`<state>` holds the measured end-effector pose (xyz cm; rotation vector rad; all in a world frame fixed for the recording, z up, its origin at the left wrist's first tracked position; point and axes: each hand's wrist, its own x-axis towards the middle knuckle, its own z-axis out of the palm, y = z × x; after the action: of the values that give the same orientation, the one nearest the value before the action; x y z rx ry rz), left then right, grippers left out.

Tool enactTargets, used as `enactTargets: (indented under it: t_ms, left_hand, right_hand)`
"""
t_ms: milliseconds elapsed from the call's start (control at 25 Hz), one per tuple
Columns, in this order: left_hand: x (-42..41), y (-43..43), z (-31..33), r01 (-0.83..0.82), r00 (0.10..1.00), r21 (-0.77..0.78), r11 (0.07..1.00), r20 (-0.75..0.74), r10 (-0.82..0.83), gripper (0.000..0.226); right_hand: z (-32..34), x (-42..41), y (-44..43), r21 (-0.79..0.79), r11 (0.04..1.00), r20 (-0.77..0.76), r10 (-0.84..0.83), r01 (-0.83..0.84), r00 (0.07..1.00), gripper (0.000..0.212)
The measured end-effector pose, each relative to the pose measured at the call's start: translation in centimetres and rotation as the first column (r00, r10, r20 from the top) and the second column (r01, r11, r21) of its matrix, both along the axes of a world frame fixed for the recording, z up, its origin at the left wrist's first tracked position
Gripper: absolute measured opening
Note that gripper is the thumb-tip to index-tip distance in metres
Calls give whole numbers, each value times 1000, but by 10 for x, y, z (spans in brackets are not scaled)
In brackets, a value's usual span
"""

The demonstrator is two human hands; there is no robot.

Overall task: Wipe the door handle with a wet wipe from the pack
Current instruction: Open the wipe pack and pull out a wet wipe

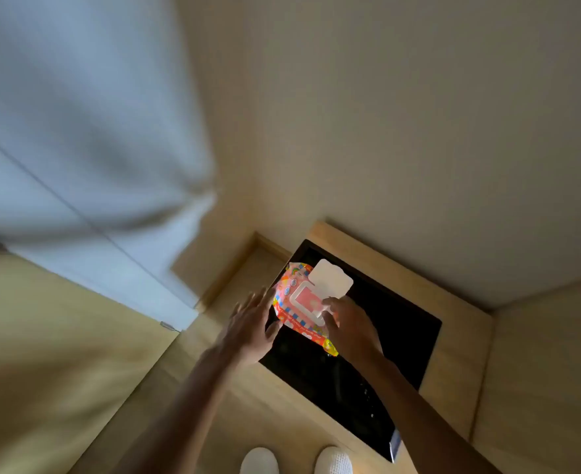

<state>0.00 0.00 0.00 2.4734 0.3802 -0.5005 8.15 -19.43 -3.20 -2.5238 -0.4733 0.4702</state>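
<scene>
We are looking down at the wipe pack (299, 302), lying on the black surface (385, 354) near its far left corner. Its white flip lid (330, 278) is standing open, so the opening is exposed for pulling a wipe. Our right hand (347, 325) is resting on the right side of the opening, fingertips (328, 307) at the frame; grip looks partly closed, but we cannot tell if it is pinching a wipe. Our left hand (248, 323) is lying flat beside the pack's left edge, fingers apart, holding nothing, probably steadying the pack. No wipe is out yet. The door handle is not visible; a blurred white door (77, 165) is at left.
</scene>
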Motion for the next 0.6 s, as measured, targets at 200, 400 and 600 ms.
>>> enactTargets:
  t_ms: [200, 400, 600]
  left_hand:
    - [60, -18, -76, 37, 989, -25, 999, 148, -33, 59]
    - [53, -15, -93, -7, 956, 70, 998, 292, -14, 51]
    - [32, -26, -81, -62, 970, 28, 998, 238, 53, 57]
  right_hand:
    - [-67, 14, 5, 132, 991, 172, -32, 9, 985, 18]
    - [-76, 20, 0, 131, 986, 95, -116, 103, 989, 22]
    - [-66, 13, -1, 92, 986, 83, -147, 140, 986, 27]
